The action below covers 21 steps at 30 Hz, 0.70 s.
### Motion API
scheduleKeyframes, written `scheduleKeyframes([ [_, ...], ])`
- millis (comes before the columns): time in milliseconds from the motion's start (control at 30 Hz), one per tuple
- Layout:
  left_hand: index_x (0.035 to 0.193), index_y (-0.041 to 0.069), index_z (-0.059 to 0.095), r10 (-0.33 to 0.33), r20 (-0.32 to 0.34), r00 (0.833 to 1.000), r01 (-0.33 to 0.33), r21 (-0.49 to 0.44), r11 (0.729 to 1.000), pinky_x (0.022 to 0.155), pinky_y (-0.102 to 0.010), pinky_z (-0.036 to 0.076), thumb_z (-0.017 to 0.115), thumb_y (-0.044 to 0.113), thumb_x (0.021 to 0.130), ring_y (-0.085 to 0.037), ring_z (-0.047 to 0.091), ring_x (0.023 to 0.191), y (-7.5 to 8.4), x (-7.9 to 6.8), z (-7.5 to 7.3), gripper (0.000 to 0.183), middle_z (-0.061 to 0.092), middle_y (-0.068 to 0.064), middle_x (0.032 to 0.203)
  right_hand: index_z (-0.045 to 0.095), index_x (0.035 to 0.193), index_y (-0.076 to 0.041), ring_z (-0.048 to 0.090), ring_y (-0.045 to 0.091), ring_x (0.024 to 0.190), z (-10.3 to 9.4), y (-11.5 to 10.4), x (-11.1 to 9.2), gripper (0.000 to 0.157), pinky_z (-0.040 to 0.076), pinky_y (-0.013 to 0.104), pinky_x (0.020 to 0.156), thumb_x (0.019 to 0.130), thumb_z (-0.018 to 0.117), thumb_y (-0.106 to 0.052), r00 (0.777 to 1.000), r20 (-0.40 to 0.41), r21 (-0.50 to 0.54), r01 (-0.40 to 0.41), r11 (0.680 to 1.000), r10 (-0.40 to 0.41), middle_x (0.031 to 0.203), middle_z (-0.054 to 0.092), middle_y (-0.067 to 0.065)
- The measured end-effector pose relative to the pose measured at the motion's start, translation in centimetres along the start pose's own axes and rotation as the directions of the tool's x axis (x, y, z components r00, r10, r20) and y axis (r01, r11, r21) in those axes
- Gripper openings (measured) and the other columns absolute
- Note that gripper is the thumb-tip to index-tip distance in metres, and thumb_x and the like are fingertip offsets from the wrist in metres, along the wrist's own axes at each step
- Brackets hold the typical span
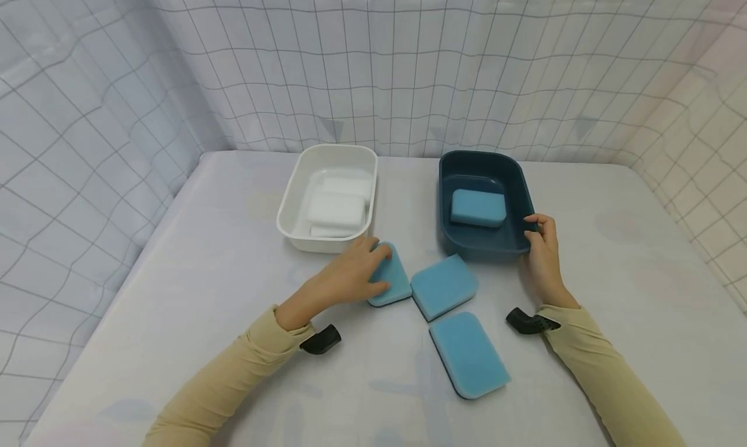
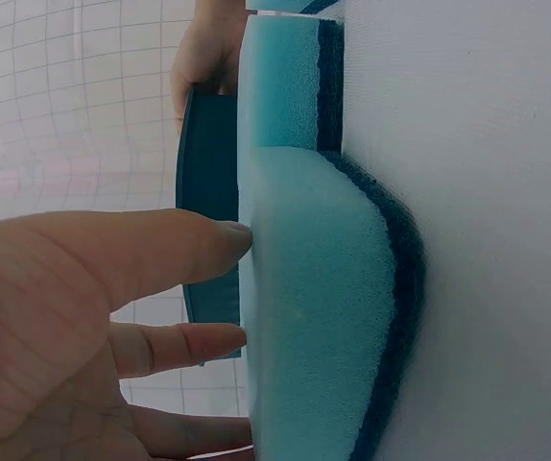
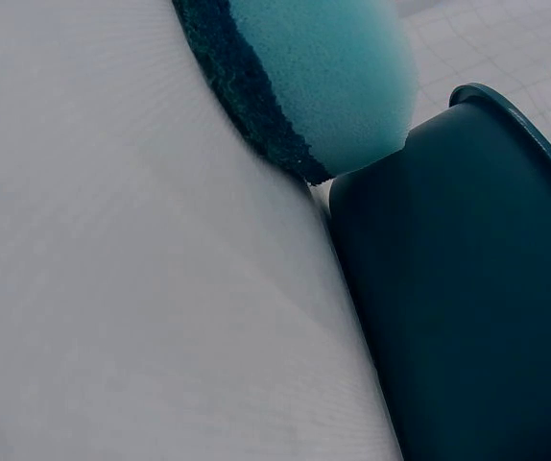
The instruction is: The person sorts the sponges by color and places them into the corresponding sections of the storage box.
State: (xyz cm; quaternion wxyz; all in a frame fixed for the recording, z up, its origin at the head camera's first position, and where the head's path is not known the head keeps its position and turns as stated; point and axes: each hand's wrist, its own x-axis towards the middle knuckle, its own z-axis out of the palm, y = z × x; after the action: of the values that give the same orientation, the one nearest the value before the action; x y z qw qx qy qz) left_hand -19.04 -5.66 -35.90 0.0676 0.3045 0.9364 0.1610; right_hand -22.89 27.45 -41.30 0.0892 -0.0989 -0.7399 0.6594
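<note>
Navy bin [image 1: 487, 250], one, upright on the white table [image 1: 613, 239]; all places are given from it.

Your right hand [image 1: 544, 259]: at the bin's right near corner, fingers curled over the rim and gripping it.

Your left hand [image 1: 350, 273]: left of the bin and nearer you, thumb and fingers spread, tips touching the upper face of the first blue sponge [image 1: 398, 277].

Blue sponges, dark-backed, three, lying flat: the first left of the bin on its near side; the second [image 1: 445, 287] just before its near wall; the third [image 1: 469, 355] farther out towards you.

Blue sponge inside the bin [image 1: 478, 207]: one visible.

White bin [image 1: 318, 244]: one, left of the navy bin and apart from it, holding white sponges [image 1: 336, 210], the pile overlapping.

Gridded curtain [image 1: 403, 77]: behind the navy bin.
</note>
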Motion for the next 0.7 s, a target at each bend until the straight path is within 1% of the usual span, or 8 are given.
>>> scheduleKeyframes([
  [100, 0.113, 0.009, 0.052, 0.004, 0.023, 1.000, -0.004, 0.010, 1.000, 0.078, -0.031, 0.042, 0.069, 0.027, 0.084, -0.019, 0.043, 0.094, -0.09, -0.04, -0.09, 0.038, 0.050, -0.008, 0.105, 0.042, 0.106, -0.029, 0.023, 0.012, 0.129, 0.05, -0.02, -0.07, 0.030, 0.025, 0.026, 0.101, 0.097, 0.026, -0.006, 1.000, 0.005, 0.013, 0.001, 1.000, -0.001, 0.140, 0.026, 0.002],
  [200, 0.113, 0.009, 0.052, 0.024, 0.032, 0.999, -0.025, 0.032, 0.999, 0.077, -0.031, 0.042, 0.070, 0.031, 0.082, -0.019, 0.043, 0.093, -0.14, -0.13, -0.25, 0.042, 0.050, -0.008, 0.104, 0.042, 0.106, -0.030, 0.023, 0.011, 0.129, 0.03, -0.10, -0.14, 0.030, 0.026, 0.024, 0.099, 0.097, 0.026, -0.006, 1.000, 0.008, 0.005, 0.003, 1.000, -0.003, 0.140, 0.026, 0.002],
  [400, 0.117, 0.008, 0.050, 0.050, 0.045, 0.998, -0.054, 0.098, 0.994, 0.081, -0.034, 0.045, 0.076, 0.046, 0.073, -0.023, 0.046, 0.100, 0.05, -0.38, -0.42, 0.063, 0.051, -0.012, 0.112, 0.041, 0.107, -0.030, 0.020, 0.011, 0.132, -0.04, -0.19, -0.18, 0.030, 0.024, 0.028, 0.105, 0.097, 0.025, -0.007, 1.000, 0.017, -0.009, 0.008, 1.000, -0.008, 0.143, 0.023, 0.002],
  [533, 0.119, 0.007, 0.049, 0.046, 0.048, 0.998, -0.051, 0.112, 0.992, 0.086, -0.039, 0.046, 0.078, 0.042, 0.070, -0.028, 0.046, 0.107, 0.21, -0.41, -0.38, 0.067, 0.049, -0.017, 0.121, 0.041, 0.106, -0.030, 0.018, 0.010, 0.133, -0.01, -0.20, -0.17, 0.029, 0.022, 0.029, 0.108, 0.097, 0.025, -0.007, 1.000, 0.016, 0.001, 0.011, 1.000, -0.011, 0.144, 0.022, 0.001],
  [700, 0.120, 0.007, 0.048, 0.039, 0.047, 0.998, -0.044, 0.110, 0.993, 0.089, -0.042, 0.045, 0.079, 0.037, 0.070, -0.031, 0.045, 0.112, 0.10, -0.25, -0.15, 0.066, 0.048, -0.020, 0.125, 0.042, 0.105, -0.030, 0.021, 0.010, 0.131, 0.08, -0.11, -0.14, 0.030, 0.025, 0.021, 0.100, 0.097, 0.026, -0.006, 1.000, 0.001, 0.013, 0.010, 1.000, -0.010, 0.143, 0.023, 0.000],
])
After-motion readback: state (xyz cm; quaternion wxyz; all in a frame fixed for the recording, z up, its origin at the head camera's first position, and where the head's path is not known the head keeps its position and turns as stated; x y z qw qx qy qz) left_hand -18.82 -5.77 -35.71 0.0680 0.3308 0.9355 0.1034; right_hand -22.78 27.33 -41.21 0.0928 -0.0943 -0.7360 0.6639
